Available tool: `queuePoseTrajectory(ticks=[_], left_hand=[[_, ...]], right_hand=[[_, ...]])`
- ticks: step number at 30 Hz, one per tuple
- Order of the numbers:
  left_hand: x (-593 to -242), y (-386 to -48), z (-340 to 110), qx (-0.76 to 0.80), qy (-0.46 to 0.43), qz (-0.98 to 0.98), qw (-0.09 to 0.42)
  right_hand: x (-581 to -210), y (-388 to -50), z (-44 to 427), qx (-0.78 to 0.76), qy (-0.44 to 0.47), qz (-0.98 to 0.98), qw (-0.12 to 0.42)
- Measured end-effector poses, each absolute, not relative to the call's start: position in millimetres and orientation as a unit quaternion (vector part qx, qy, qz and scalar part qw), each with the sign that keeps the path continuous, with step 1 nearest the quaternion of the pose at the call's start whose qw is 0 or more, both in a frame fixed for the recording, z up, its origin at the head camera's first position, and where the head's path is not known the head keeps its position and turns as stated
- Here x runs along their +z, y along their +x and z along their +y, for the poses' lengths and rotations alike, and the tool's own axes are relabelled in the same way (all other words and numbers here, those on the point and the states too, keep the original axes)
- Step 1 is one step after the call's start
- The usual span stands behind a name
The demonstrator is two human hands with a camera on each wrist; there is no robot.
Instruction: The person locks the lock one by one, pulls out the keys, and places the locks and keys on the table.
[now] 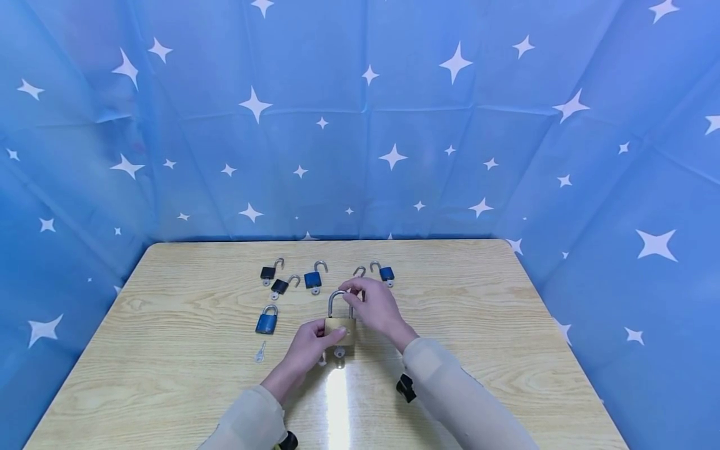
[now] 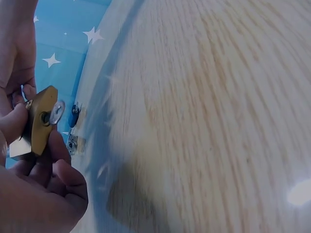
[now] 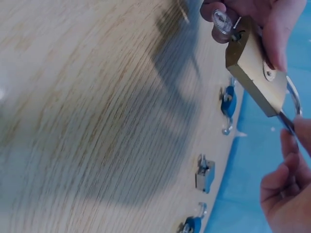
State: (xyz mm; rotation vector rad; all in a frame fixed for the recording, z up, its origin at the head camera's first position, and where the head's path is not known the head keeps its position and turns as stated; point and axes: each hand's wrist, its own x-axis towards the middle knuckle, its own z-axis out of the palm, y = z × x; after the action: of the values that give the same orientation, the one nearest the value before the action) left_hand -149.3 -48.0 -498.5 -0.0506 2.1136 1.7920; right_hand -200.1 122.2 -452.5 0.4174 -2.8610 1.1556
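My left hand [image 1: 308,345] grips the body of a large brass padlock [image 1: 340,332], held up above the table with its shackle upward. A key [image 2: 57,112] sticks out of the padlock's underside. The right hand [image 1: 378,307] pinches the top of the shackle [image 1: 330,302]; in the right wrist view its fingers [image 3: 290,145] are at the metal loop. Whether both shackle legs are seated in the body, I cannot tell. Beneath the left hand lies a small key [image 1: 322,359], partly covered.
Behind the hands lie black padlocks [image 1: 267,272] and blue padlocks [image 1: 312,279] with shackles open and keys in them. Another shackle [image 1: 360,271] shows past the right hand. At the left are a blue padlock [image 1: 267,321] with its shackle down and a loose key [image 1: 260,352].
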Motion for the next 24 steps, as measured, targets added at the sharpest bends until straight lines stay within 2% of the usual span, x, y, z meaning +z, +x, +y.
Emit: queuePoseTrajectory(ticks=[9, 24], left_hand=[[-500.5, -149.2, -50.3, 0.631, -0.008, 0.752, 0.191], [-505.2, -143.2, -46.9, 0.639, 0.003, 0.745, 0.192]], right_hand=[[-452.8, -198.3, 120.2, 0.377, 0.113, -0.920, 0.001], [-452.3, -201.7, 116.1, 0.363, 0.137, -0.921, -0.008]])
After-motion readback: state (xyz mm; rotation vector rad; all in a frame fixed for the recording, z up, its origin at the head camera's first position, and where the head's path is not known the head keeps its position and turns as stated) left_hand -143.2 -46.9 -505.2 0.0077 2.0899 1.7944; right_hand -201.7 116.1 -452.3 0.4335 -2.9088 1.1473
